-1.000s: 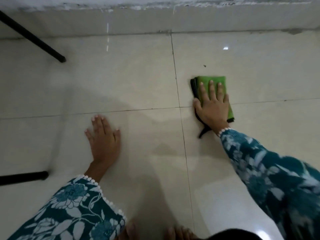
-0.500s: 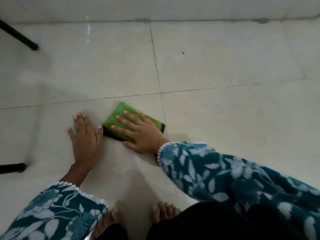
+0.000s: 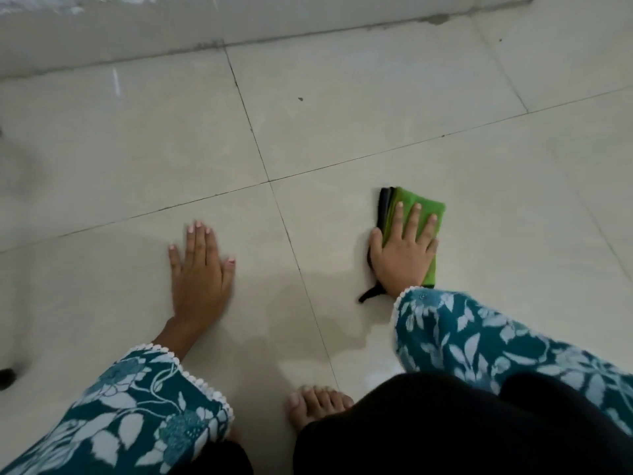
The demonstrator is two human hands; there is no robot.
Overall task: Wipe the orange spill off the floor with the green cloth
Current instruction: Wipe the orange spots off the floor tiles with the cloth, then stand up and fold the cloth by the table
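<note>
We are mid-wipe: our right hand (image 3: 402,257) presses flat, fingers spread, on the green cloth (image 3: 419,204), right of the tile joint (image 3: 291,231). Our left hand (image 3: 200,269) lies open on the floor (image 3: 137,149). No orange shows; a faint wet film (image 3: 329,303) toward the joint probably needs the next pass.

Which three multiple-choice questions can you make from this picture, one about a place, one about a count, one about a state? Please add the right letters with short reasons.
1. Where does the green cloth lie?
A. under the right hand
B. under the left hand
C. against the wall

2. How many hands touch the floor tiles directly?
A. none
B. one
C. two

3. How are the right hand's fingers?
A. curled in a fist
B. pinching a corner
C. straight, pressing flat

Answers: 1 A, green shows around the right hand; 2 B, only the left hand rests on bare tile; 3 C, the fingers lie spread on the cloth.
</note>
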